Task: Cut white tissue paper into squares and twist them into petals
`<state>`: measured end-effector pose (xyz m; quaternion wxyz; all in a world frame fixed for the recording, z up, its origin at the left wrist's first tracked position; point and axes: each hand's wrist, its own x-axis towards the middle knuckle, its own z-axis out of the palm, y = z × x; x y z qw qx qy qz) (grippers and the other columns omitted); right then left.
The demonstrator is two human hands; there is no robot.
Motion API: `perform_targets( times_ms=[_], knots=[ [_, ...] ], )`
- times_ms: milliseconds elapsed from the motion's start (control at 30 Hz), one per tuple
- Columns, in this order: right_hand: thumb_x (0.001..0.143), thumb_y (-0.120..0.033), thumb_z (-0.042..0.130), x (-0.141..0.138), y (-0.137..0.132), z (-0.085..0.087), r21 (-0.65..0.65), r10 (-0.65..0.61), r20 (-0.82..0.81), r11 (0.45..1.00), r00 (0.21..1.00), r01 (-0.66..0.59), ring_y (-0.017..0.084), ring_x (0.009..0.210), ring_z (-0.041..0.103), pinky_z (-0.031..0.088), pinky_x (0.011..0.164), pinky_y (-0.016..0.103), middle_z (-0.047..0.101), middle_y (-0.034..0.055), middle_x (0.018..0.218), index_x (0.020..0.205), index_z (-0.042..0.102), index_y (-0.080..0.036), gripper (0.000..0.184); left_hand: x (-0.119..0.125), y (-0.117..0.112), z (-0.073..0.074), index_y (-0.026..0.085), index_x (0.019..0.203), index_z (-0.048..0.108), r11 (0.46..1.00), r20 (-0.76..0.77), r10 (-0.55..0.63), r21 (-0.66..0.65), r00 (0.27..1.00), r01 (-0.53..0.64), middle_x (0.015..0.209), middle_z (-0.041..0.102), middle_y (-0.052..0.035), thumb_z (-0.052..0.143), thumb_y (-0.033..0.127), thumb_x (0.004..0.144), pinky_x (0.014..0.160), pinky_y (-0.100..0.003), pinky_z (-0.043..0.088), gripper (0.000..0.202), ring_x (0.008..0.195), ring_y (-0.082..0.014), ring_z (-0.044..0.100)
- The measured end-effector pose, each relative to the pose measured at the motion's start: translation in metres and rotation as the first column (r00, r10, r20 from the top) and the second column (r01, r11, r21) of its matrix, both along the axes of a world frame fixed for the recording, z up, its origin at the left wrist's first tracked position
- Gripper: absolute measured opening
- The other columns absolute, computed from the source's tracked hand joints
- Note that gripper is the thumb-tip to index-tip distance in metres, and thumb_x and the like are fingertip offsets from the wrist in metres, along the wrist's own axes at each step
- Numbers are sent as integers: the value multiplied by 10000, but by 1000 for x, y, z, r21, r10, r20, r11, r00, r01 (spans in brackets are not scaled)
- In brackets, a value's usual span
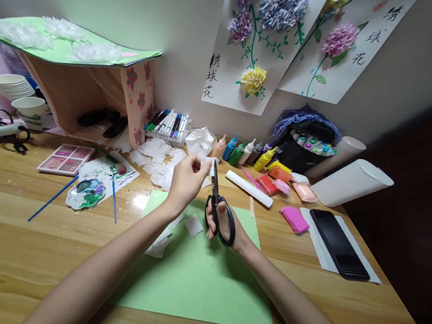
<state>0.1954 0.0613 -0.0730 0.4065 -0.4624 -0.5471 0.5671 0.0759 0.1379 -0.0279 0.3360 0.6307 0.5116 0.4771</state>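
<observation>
Between thumb and fingers, my left hand [188,180] pinches a small piece of white paper [208,164]. My right hand [227,221] has its thumb and fingers through the handles of black-handled scissors [215,197]. The blades point up and away, right at the edge of the white piece; whether they are cutting into it I cannot tell. Below both hands lies a green sheet of paper [202,289], with several white scraps [193,225] on its left part. More white pieces [162,173] are heaped just beyond my left hand.
Paint bottles [237,154] line the wall behind my hands, beside boxed markers [168,125]. A white roll [249,188] and a phone [339,243] lie to the right. Leftward are a paint palette [86,194], brushes [53,198] and a decorated cardboard box [138,97].
</observation>
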Motion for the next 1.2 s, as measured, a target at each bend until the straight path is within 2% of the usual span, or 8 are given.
perform_targets(
  times_ms=[167, 333, 600, 867, 1067, 1200],
  knots=[
    [662, -831, 348, -2, -1, 3, 19, -41, 17, 999, 999, 41, 73, 344, 373, 405, 345, 207, 369, -86, 460, 767, 387, -208, 633, 1, 0, 0, 163, 610, 493, 1000, 4, -11, -4, 1000, 11, 574, 504, 22, 541, 351, 814, 545, -220, 325, 281, 565, -106, 452],
    [713, -780, 384, -1, -4, -1, 34, -67, 49, 997, 997, 65, 68, 355, 392, 382, 332, 189, 382, -81, 504, 793, 400, -206, 580, 1, 1, -2, 163, 604, 489, 1000, -10, -6, 9, 1000, 6, 567, 497, 24, 546, 353, 813, 539, -222, 318, 288, 555, -105, 441],
    [655, -859, 216, 2, 1, -1, 8, 13, 37, 1000, 999, -13, 100, 338, 449, 386, 392, 220, 424, -72, 428, 792, 399, -198, 700, 0, 0, -1, 162, 597, 489, 1000, -10, -5, 16, 1000, 5, 563, 491, 25, 549, 355, 811, 535, -219, 314, 294, 552, -102, 435],
    [602, -890, 230, 7, 5, 8, 14, 17, 72, 1000, 997, -18, 114, 330, 462, 370, 378, 220, 411, -78, 397, 767, 380, -203, 722, 1, 0, 0, 162, 602, 485, 1000, 1, -24, -8, 1000, 24, 559, 471, 28, 547, 366, 802, 519, -216, 310, 292, 548, -101, 423],
    [653, -857, 270, 7, 3, 13, 67, -4, 111, 998, 994, -3, 91, 313, 418, 366, 350, 214, 391, -83, 409, 747, 376, -204, 668, 1, 1, -1, 159, 604, 499, 999, 28, -42, -16, 999, 42, 568, 490, 23, 551, 359, 796, 527, -216, 331, 282, 552, -103, 442],
    [631, -845, 368, 5, 2, 12, 31, -46, 71, 999, 996, 44, 76, 305, 381, 365, 318, 203, 385, -91, 413, 744, 376, -209, 645, 1, 2, -2, 156, 618, 520, 999, 41, -48, -22, 998, 49, 579, 512, 20, 564, 356, 788, 539, -216, 344, 266, 560, -105, 463]
  ],
)
